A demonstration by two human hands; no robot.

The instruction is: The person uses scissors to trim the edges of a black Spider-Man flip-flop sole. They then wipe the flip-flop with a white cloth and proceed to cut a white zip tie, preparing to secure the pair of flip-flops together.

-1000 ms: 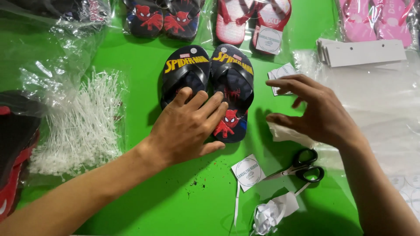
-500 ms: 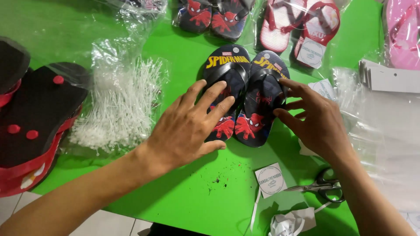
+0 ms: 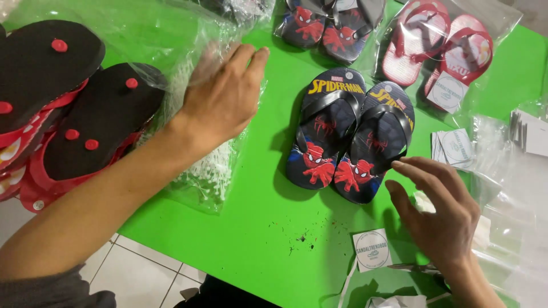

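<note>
Sandals, dark blue kids' pair with red-and-blue superhero print, lay side by side on the green table, toes toward the person, heels and yellow lettering away. Long axes ran near-far, tilted slightly, the two soles touching along their inner edges.

Right hand sat just beside the right sandal's toe end, fingers spread and loosely curled, holding nothing. Fingertips were at the strap edge, possibly touching it; contact can't be confirmed from this angle. The pair lay up and to the left of that hand.

Left hand was well apart from the pair, off to its left, fingers open and flat on a clear bag of white plastic fasteners. It was motion-blurred, so grip is uncertain, but nothing looked pinched. Right hand was clearly the nearer one to the pair.

Around it: stack of black-soled red sandals at far left, bagged superhero pair and bagged red pair at the far edge, round-print paper tag near the right wrist, more tags to the right, scissors partly hidden under the right hand.
</note>
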